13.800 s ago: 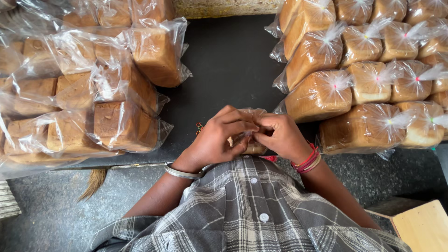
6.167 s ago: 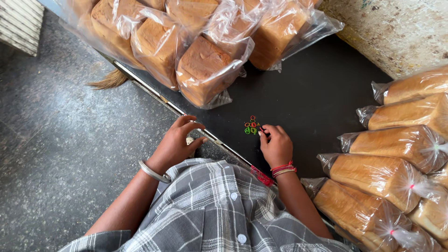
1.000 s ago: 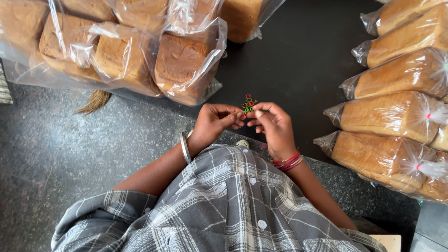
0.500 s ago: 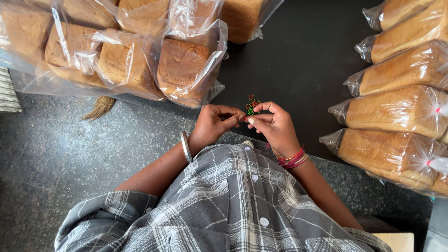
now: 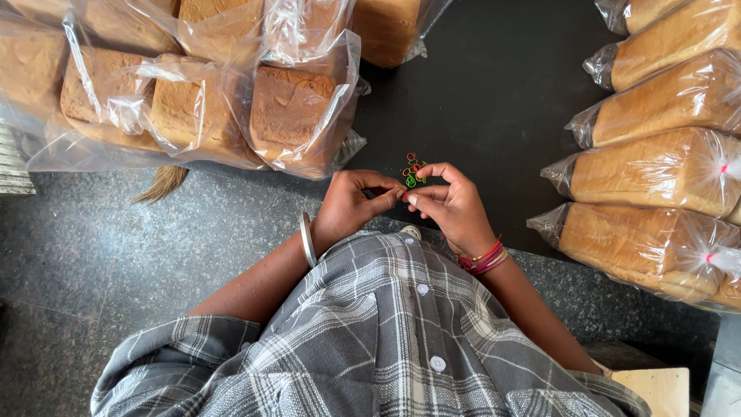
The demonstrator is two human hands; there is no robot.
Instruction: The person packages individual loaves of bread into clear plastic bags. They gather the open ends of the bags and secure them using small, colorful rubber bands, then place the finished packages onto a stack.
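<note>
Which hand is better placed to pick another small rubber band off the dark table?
Right, probably. The right hand sits closest to the pile of rubber bands, its fingers curled right beside it. The left hand lies farther off, its fingertips meeting the right's.

The flat black surface point(image 5: 494, 93) carries clear plastic bags of brown bread loaves point(image 5: 231, 100) crowded along its upper left, some overhanging its edge, and a column of similar bagged loaves point(image 5: 656, 170) along its right side. Between the two groups, a small cluster of red and green rubber bands point(image 5: 413, 170) lies near its front edge.
</note>
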